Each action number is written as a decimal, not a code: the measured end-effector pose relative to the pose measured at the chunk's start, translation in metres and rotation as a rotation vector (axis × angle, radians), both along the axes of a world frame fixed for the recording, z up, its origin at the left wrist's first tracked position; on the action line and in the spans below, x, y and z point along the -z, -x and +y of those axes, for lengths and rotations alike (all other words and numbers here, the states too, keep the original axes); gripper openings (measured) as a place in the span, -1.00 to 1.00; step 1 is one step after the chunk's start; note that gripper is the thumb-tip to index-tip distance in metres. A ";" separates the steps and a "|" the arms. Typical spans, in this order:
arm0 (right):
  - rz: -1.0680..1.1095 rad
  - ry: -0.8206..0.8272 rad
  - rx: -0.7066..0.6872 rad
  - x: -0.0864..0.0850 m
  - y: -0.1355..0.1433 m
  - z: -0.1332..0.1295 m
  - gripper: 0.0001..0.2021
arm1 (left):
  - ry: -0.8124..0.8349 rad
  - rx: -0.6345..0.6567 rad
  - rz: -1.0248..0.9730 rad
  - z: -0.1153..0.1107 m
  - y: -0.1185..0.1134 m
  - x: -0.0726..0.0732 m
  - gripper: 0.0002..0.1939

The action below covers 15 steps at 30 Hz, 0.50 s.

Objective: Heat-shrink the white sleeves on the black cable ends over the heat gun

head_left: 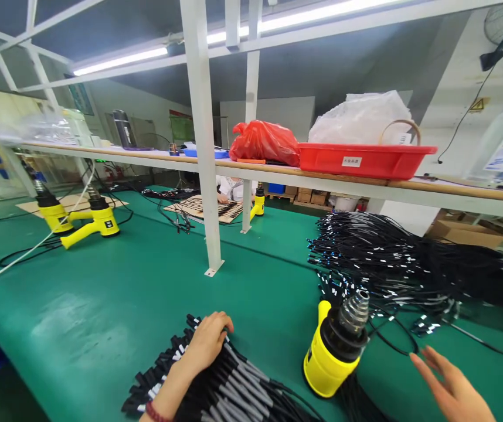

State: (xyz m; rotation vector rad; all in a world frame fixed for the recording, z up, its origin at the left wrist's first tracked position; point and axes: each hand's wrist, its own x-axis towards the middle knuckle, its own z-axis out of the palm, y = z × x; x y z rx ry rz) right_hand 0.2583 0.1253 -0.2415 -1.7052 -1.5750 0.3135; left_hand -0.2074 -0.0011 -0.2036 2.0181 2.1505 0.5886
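My left hand [210, 340] lies on a bundle of black cables [238, 390] with grey sleeves, its fingers curled over the far edge of the bundle; whether they grip a cable is hidden. My right hand [449, 384] is held over the table at the lower right, fingers apart and nothing in them. Between the hands a yellow heat gun [328, 357] stands with its metal nozzle pointing up. Behind it and to the right lies a large pile of black cables [379, 252] with white and blue tips.
Two more yellow heat guns [97, 220] stand at the left of the green table [155, 281]. A white post [207, 176] rises mid-table, under a shelf holding a red tray [366, 161]. A person sits across the table [278, 225] beside another heat gun [258, 202].
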 end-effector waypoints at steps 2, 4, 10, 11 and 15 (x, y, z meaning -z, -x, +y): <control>0.132 0.102 -0.030 0.015 -0.001 -0.012 -0.52 | 0.062 0.028 0.037 0.010 0.005 0.002 -0.72; 0.240 0.154 -0.064 0.024 -0.003 -0.029 -0.52 | 0.134 0.063 0.067 0.019 0.010 0.002 -0.69; 0.304 0.180 -0.103 0.020 -0.007 -0.068 -0.47 | 0.392 0.239 0.141 0.055 0.016 -0.005 -0.63; 0.294 0.179 -0.104 0.018 -0.010 -0.072 -0.46 | 0.429 0.261 0.161 0.061 0.015 -0.006 -0.63; 0.250 0.139 -0.051 0.018 -0.022 -0.081 -0.50 | 0.474 0.307 0.229 0.071 0.021 0.001 -0.71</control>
